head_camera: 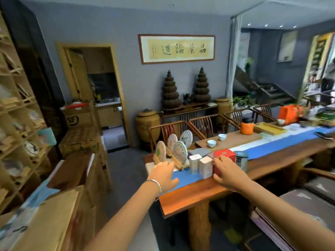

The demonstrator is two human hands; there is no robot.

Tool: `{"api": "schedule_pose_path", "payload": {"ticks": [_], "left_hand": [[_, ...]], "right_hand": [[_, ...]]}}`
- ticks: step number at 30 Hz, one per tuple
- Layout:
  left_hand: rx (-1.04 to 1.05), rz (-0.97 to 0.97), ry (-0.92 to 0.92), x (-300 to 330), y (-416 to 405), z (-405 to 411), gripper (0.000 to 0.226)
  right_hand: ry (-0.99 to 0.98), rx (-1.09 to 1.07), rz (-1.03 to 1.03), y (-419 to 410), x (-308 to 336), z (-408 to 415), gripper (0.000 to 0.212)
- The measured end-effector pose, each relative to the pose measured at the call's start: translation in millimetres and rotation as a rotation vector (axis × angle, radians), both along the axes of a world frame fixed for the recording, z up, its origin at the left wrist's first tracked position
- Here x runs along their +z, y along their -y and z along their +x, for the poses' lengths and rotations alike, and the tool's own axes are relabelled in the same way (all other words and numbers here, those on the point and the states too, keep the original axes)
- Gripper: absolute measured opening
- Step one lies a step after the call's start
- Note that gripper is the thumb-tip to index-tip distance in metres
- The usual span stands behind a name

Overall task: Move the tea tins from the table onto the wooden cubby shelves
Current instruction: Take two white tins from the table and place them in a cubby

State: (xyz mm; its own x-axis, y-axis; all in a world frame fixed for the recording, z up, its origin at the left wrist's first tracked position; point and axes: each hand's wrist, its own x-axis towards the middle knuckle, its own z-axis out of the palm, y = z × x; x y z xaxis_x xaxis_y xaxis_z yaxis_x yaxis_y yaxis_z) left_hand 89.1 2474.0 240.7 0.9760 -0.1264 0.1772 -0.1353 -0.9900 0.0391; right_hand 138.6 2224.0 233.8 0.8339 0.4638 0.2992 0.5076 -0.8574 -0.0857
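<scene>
This is a tea shop or tea house. A long wooden desk [203, 194] with a blue runner [282, 144] carries small white tea cups [211, 143], tea tins [205, 167] and round pressed tea cakes [179, 154] propped on stands. Wooden armchairs [204, 125] line the desk. On the grey wall hangs a framed calligraphy scroll [176, 49]; below it stand dark stacked tea towers [170, 91] and large clay jars [147, 124]. Wooden cubby shelves [20, 113] of wares fill the left side.

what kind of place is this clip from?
Probably a tea shop or tea room: round tea cakes on stands, tea tins and small cups on a long wooden table, calligraphy scroll on the wall.
</scene>
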Motion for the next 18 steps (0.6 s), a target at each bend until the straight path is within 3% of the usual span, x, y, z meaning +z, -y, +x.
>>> {"api": "schedule_pose_path", "payload": {"ticks": [6,12,18], "left_hand": [[0.0,-0.043,-0.049,-8.7,61.5,64.9,0.032],[0.059,-0.123,-0.057,-27.5,99.1,118.7,0.052],[0.105,-0.102,-0.119,-41.8,99.8,170.9,0.057]], "right_hand": [[-0.065,-0.016,0.002,62.1,-5.9,56.0,0.041],[-0.114,0.02,0.008,93.0,-20.8,118.2,0.04],[-0.176,0.062,-0.021,90.1,-42.2,176.5,0.044]]}}
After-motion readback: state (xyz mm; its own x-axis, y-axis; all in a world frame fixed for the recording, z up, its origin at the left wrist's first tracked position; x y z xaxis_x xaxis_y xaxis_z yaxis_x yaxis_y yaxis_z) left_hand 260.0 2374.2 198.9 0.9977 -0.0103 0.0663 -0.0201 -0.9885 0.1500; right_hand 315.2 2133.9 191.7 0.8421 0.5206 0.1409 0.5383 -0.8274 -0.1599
